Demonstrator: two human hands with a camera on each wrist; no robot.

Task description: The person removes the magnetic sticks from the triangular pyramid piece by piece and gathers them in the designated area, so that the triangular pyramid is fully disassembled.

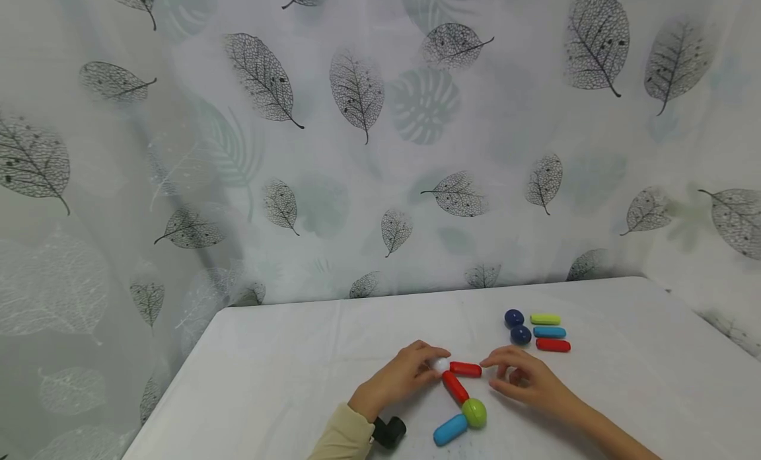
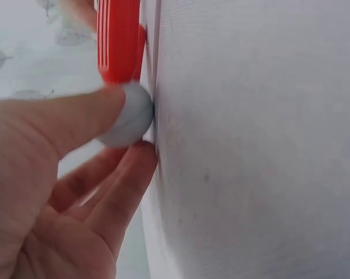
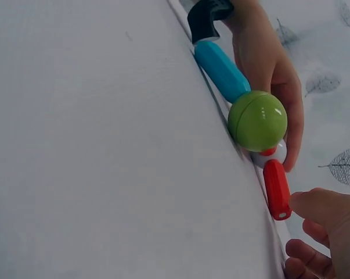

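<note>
The left hand pinches a white ball. A red rod, long axis crosswise, points toward the right hand, fingers parted.

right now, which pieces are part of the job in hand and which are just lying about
In the job, it seems:
white ball, pinched by the left hand
upper red stick, right hand at its end
lower red stick
green ball
near blue stick

Lying apart, maybe spares:
far dark ball
nearer dark ball
yellow-green stick
far blue stick
far red stick
</note>
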